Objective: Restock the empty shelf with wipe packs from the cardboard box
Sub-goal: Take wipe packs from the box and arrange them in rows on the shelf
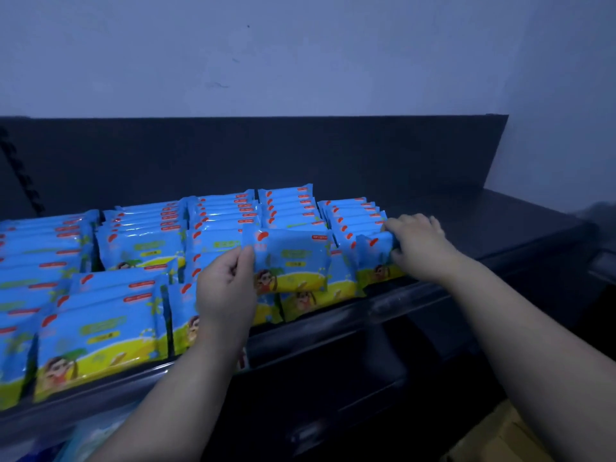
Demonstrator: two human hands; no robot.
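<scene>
Blue and yellow wipe packs (133,248) stand upright in several rows along a dark shelf (500,225). My left hand (226,288) grips the left edge of one wipe pack (293,261), holding it just above the front row. My right hand (420,248) holds the right end of another pack (376,258) at the right end of the rows, fingers curled over its top edge. A corner of the cardboard box (500,438) shows at the bottom right.
The shelf's right part (520,218) is bare and dark. A black back panel (266,155) rises behind the packs. The shelf's front rail (333,328) runs below the front row. More packaged goods (83,438) sit on a lower level at the bottom left.
</scene>
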